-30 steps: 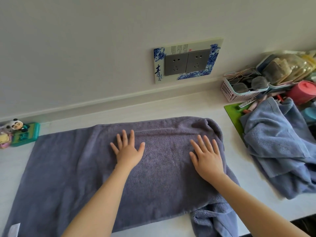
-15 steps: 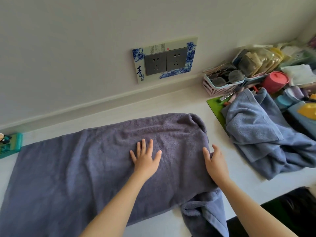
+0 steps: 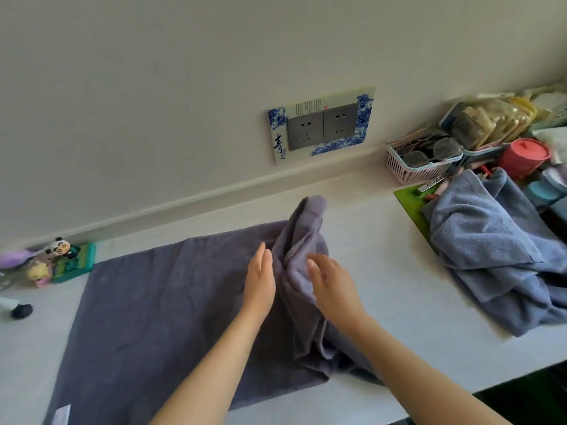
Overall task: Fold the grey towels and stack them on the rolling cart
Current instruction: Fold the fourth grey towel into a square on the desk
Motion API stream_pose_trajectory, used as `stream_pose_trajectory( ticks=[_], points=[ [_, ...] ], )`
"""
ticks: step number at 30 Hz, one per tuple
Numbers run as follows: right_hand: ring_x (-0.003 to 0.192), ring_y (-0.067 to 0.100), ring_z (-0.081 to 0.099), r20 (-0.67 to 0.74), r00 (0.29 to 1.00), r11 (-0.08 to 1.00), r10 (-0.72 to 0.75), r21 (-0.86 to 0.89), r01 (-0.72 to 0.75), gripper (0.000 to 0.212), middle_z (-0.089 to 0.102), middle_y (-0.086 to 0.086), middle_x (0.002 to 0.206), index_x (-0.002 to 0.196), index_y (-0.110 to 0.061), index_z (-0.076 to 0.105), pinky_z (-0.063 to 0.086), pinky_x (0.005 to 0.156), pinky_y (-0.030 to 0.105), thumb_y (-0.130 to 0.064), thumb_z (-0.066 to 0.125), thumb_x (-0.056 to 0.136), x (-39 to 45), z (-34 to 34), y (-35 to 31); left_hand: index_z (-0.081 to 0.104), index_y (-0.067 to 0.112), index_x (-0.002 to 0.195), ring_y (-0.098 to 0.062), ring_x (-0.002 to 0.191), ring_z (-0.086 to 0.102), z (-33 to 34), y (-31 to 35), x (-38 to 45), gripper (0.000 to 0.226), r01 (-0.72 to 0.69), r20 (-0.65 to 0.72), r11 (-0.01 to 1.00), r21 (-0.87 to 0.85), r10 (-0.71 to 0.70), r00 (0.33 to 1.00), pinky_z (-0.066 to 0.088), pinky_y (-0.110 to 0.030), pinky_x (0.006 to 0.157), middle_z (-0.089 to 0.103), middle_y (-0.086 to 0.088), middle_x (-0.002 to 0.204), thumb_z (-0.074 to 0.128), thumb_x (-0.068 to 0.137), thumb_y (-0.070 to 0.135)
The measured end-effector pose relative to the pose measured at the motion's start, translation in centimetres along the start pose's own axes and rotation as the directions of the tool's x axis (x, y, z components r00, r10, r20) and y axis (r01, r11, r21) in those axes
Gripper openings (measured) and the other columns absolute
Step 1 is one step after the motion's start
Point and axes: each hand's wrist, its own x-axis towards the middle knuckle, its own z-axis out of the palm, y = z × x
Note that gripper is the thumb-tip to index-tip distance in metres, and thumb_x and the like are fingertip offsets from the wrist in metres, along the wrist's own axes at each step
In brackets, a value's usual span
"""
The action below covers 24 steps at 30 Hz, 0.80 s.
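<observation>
A dark grey towel [image 3: 159, 308] lies spread on the white counter [image 3: 383, 271]. Its right end is lifted into a raised, bunched ridge [image 3: 302, 237] that stands between my two hands. My left hand [image 3: 260, 280] is held edge-on, fingers straight, pressing against the left side of the ridge. My right hand [image 3: 333, 283] is under the lifted right end, carrying it leftward, with its fingers partly hidden by the cloth. A second, bluer grey towel [image 3: 497, 250] lies crumpled at the right. The rolling cart is out of view.
Small toys and a green box [image 3: 73, 262] sit at the left by the wall. A pink basket [image 3: 414, 161], a red cup [image 3: 524, 156] and packed clutter crowd the back right. A green mat [image 3: 411, 200] lies under the crumpled towel. A socket plate [image 3: 322, 124] is on the wall.
My right hand has gone from resting flat to lifting the towel's right end up and leftward. My left hand has turned from flat to edge-on at the fold line.
</observation>
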Motion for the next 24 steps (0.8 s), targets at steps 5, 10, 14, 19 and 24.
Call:
stream_pose_trajectory(
  ticks=[5, 10, 14, 19, 24],
  points=[
    [0.100, 0.026, 0.058, -0.103, 0.989, 0.990, 0.108, -0.085, -0.117, 0.031, 0.062, 0.007, 0.109, 0.108, -0.016, 0.063, 0.044, 0.086, 0.035, -0.033, 0.040, 0.098, 1.1, 1.2, 3.5, 0.034, 0.015, 0.146, -0.016, 0.138, 0.031, -0.7, -0.8, -0.4, 0.046, -0.021, -0.008, 0.991, 0.130, 0.023, 1.000, 0.022, -0.027, 0.113, 0.036, -0.004, 0.149, 0.032, 0.102, 0.029],
    [0.105, 0.021, 0.056, 0.115, 0.955, 0.961, 0.272, -0.088, -0.263, 0.029, 0.056, 0.007, 0.116, 0.112, -0.019, 0.060, 0.038, 0.083, 0.025, -0.038, 0.046, 0.096, 0.7, 2.6, 6.1, 0.058, 0.017, 0.128, -0.020, 0.111, 0.048, -0.6, -2.6, -1.1, 0.034, -0.037, 0.025, 0.960, 0.279, 0.031, 0.999, 0.034, -0.037, 0.106, 0.048, -0.001, 0.116, 0.051, 0.096, 0.024],
    [0.095, 0.018, 0.058, 0.067, 0.970, 0.972, 0.236, -0.017, -0.235, 0.022, 0.061, 0.007, 0.106, 0.102, -0.019, 0.061, 0.043, 0.083, 0.027, -0.037, 0.051, 0.094, -0.3, 3.8, 7.2, 0.063, 0.011, 0.120, -0.023, 0.111, 0.049, -0.7, -3.3, -1.1, 0.029, -0.045, 0.012, 0.954, 0.295, 0.043, 0.999, 0.030, -0.024, 0.106, 0.049, -0.008, 0.115, 0.057, 0.093, 0.020],
    [0.088, 0.023, 0.060, 0.053, 0.964, 0.965, 0.260, -0.039, -0.259, 0.027, 0.062, 0.004, 0.089, 0.100, -0.019, 0.056, 0.040, 0.074, 0.029, -0.043, 0.043, 0.096, -1.9, 3.3, 7.8, 0.049, 0.016, 0.134, -0.019, 0.110, 0.050, -1.1, -3.7, -2.0, 0.041, 0.079, 0.002, 0.972, 0.219, -0.082, 0.997, 0.034, -0.023, 0.096, 0.048, -0.010, 0.127, 0.053, 0.095, 0.028],
    [0.097, 0.030, 0.060, 0.147, 0.914, 0.907, 0.379, -0.253, -0.336, 0.042, 0.065, 0.010, 0.092, 0.084, -0.018, 0.049, 0.041, 0.077, 0.035, -0.053, 0.030, 0.097, -5.1, 2.6, 8.2, 0.031, 0.026, 0.145, -0.019, 0.129, 0.043, -0.8, -4.6, -3.4, 0.061, 0.137, 0.120, 0.983, 0.121, -0.152, 0.981, 0.033, -0.028, 0.106, 0.046, 0.000, 0.139, 0.059, 0.091, 0.033]
  ],
)
